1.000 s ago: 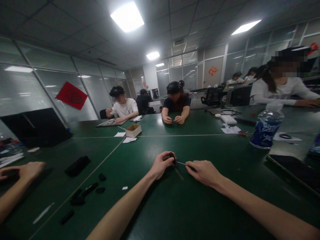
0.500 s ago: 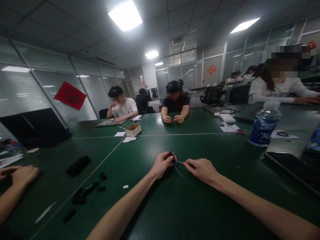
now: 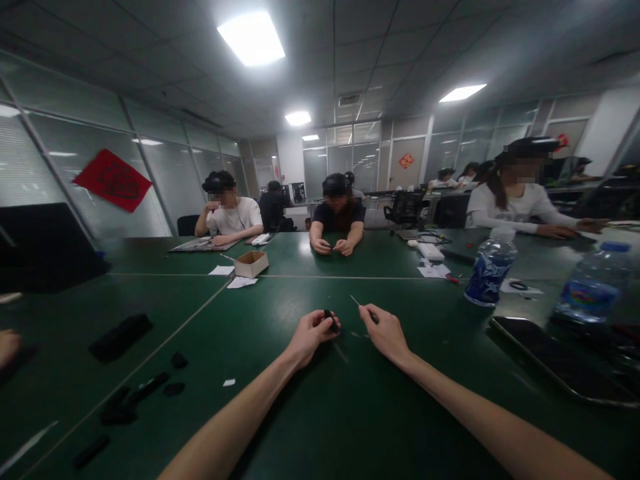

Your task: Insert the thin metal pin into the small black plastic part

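Note:
Over the green table, my left hand (image 3: pixel 307 337) is closed around a small black part (image 3: pixel 329 319), gripping it between thumb and fingers. To its right, my right hand (image 3: pixel 387 335) pinches a thin screwdriver (image 3: pixel 355 301); its slim metal shaft points up and left, away from me. Most of its handle is hidden in my fingers. Shaft and black part stand apart, with a gap between the two hands. Several loose black pieces (image 3: pixel 150 385) lie on the left of the table, near a larger black block (image 3: pixel 120 337) and a white scrap (image 3: pixel 229 383).
On the right are a phone (image 3: pixel 555 357), a blue-labelled bottle (image 3: pixel 490 270) and another bottle (image 3: pixel 593 287). An open cardboard box (image 3: pixel 251 265) sits ahead on papers. Across the table, a person (image 3: pixel 337 220) handles something small. Another person's hand (image 3: pixel 9 347) shows at the left edge.
The screwdriver's shaft has come away from the black part and tilted upward as my right hand drew off. My view has turned right, shifting the scene left.

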The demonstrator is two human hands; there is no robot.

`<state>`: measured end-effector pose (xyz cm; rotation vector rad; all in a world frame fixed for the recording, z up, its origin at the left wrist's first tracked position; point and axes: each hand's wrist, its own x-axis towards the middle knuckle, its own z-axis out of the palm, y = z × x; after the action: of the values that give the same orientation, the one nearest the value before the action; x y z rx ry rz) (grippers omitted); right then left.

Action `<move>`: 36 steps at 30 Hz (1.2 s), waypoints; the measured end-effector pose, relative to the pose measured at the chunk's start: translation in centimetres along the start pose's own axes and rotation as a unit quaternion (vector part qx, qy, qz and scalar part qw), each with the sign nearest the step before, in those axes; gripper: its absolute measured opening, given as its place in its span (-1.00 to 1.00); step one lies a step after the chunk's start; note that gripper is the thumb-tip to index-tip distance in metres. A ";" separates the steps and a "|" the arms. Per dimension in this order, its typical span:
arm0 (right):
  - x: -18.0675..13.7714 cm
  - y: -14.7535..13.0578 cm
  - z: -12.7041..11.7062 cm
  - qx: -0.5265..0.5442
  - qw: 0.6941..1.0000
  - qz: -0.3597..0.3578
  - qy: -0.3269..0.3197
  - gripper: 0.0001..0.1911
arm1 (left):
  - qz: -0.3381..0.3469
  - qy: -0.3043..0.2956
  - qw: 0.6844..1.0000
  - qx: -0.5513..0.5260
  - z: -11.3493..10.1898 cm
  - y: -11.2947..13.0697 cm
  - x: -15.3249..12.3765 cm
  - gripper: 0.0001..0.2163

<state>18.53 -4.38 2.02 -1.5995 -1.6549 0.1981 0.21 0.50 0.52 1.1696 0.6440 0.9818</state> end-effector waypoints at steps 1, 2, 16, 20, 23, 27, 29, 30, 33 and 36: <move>-0.1 0.0 -0.1 -0.001 1.000 -0.005 -0.002 -0.51 | -0.003 0.002 1.000 -0.022 -0.2 0.1 0.1 -0.75; -0.2 -0.1 -0.1 -0.001 1.000 -0.012 -0.006 -0.52 | -0.005 0.006 0.999 -0.042 -0.3 0.1 0.1 -0.76; -1.4 -0.8 0.2 -0.103 0.986 -0.105 -0.084 -0.64 | -0.004 0.020 0.995 -0.098 -0.7 -0.2 0.4 -0.77; -1.5 -0.6 0.3 -0.106 0.984 -0.130 -0.056 -0.67 | -0.008 0.022 0.996 -0.080 -0.5 0.0 0.3 -0.75; -1.6 -0.5 0.5 -0.116 0.982 -0.145 -0.047 -0.67 | -0.016 0.024 0.998 -0.061 -0.4 0.2 0.2 -0.70; -1.6 -0.5 0.5 -0.124 0.978 -0.162 -0.053 -0.68 | -0.015 0.025 0.999 -0.038 -0.2 0.5 0.2 -0.66; -1.5 -0.5 0.5 -0.121 0.977 -0.169 -0.052 -0.70 | -0.006 0.021 0.999 -0.031 -0.2 0.6 0.2 -0.67; -1.5 -0.5 0.5 -0.118 0.977 -0.172 -0.049 -0.70 | 0.000 0.020 0.999 -0.030 -0.1 0.6 0.1 -0.67; -1.5 -0.4 0.6 -0.101 0.978 -0.175 -0.048 -0.72 | 0.002 0.020 0.999 -0.038 -0.2 0.6 0.1 -0.69; -1.5 -0.4 0.7 -0.090 0.979 -0.174 -0.061 -0.73 | -0.005 0.024 0.999 -0.046 -0.3 0.5 0.1 -0.69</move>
<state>17.62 -5.53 1.19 -1.4183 -2.0665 -0.0373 -0.10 0.79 0.95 1.0647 0.6352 1.0229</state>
